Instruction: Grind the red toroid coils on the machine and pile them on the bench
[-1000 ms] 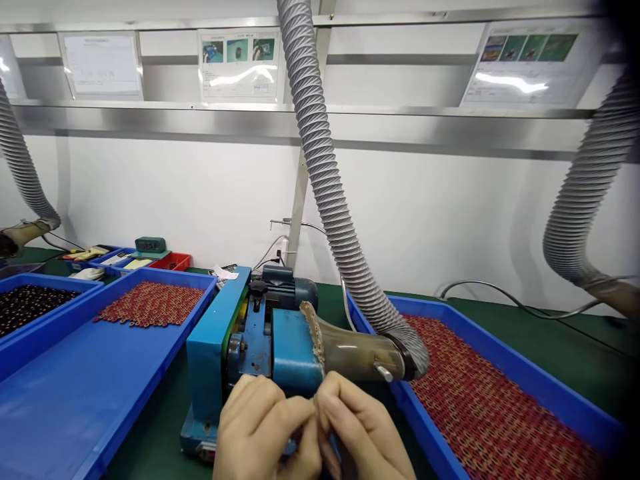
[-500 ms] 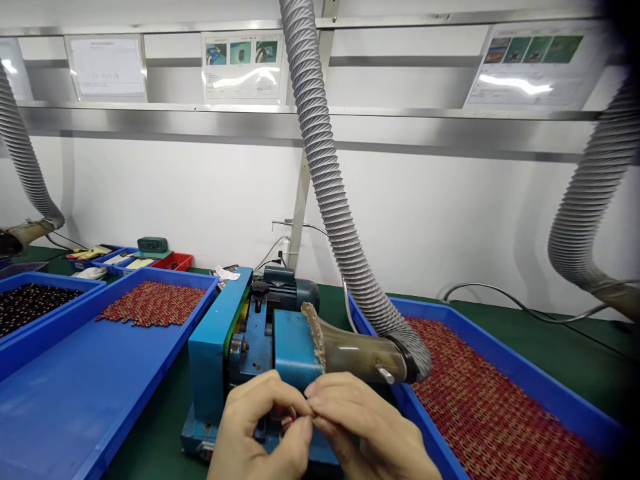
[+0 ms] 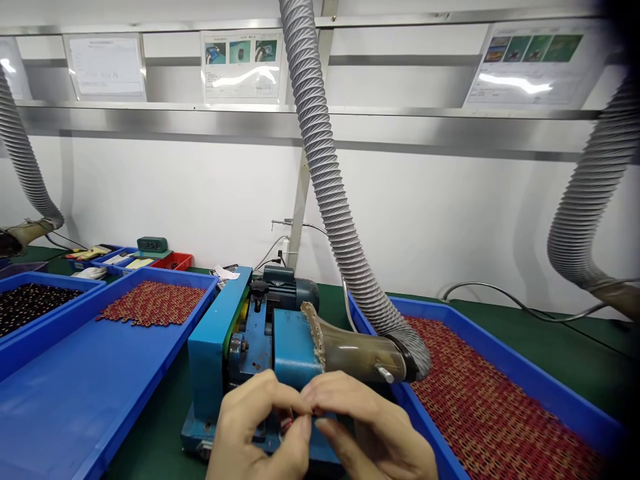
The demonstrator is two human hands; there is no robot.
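Observation:
My left hand [image 3: 257,430] and my right hand [image 3: 370,433] meet fingertip to fingertip in front of a small blue grinding machine [image 3: 255,347]. Between the fingertips they pinch a small red part [image 3: 289,423], mostly hidden by the fingers. A grey ribbed suction hose [image 3: 325,180] comes down from above and ends in a brownish nozzle [image 3: 350,353] at the machine's right side. The blue tray [image 3: 505,363] on my right holds several rows of red parts. On my left, a second blue tray [image 3: 75,380] has a patch of red parts [image 3: 153,302] at its far end.
A third blue tray [image 3: 30,303] with dark parts sits at far left. Small bins and a green clock [image 3: 151,245] stand by the white wall. More suction hoses hang at left [image 3: 23,167] and right [image 3: 590,193]. A cable [image 3: 500,290] lies on the green bench.
Both hands have shifted slightly up and toward the machine, fingers re-gripping the small red part. The view has shifted a little; nothing else has moved.

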